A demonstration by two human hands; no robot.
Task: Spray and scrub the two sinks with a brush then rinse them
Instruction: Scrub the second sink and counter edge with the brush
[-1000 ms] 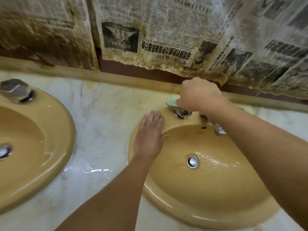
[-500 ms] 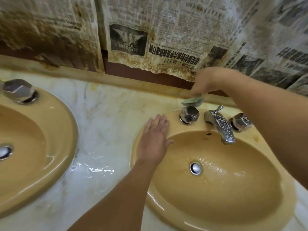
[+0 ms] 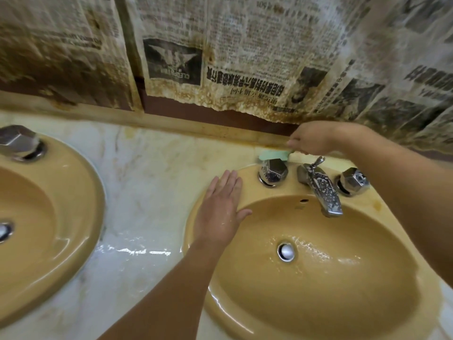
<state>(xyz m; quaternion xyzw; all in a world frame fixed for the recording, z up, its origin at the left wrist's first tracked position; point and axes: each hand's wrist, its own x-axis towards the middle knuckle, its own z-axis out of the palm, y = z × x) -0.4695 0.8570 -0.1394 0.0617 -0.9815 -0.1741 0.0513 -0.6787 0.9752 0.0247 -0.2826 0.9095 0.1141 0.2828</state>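
Note:
Two tan oval sinks sit in a marble counter. The right sink (image 3: 318, 303) is wet, with a chrome drain (image 3: 285, 251). My left hand (image 3: 220, 212) lies flat, fingers apart, on its left rim. My right hand (image 3: 312, 141) is closed on the handle of a pale green brush (image 3: 273, 155), whose head rests on the counter just behind the left tap knob (image 3: 273, 171). The left sink (image 3: 49, 253) is partly cut off at the frame's left edge.
A chrome spout (image 3: 321, 190) flecked with foam and a right knob (image 3: 354, 181) stand on the right sink's back rim. The marble counter (image 3: 147, 192) between the sinks is wet. Stained newspaper (image 3: 245, 57) covers the wall behind. A knob (image 3: 17, 141) sits on the left sink.
My right hand has lifted off the left tap knob and carried the green brush back behind it, to the counter by the wall. My left hand stays on the rim.

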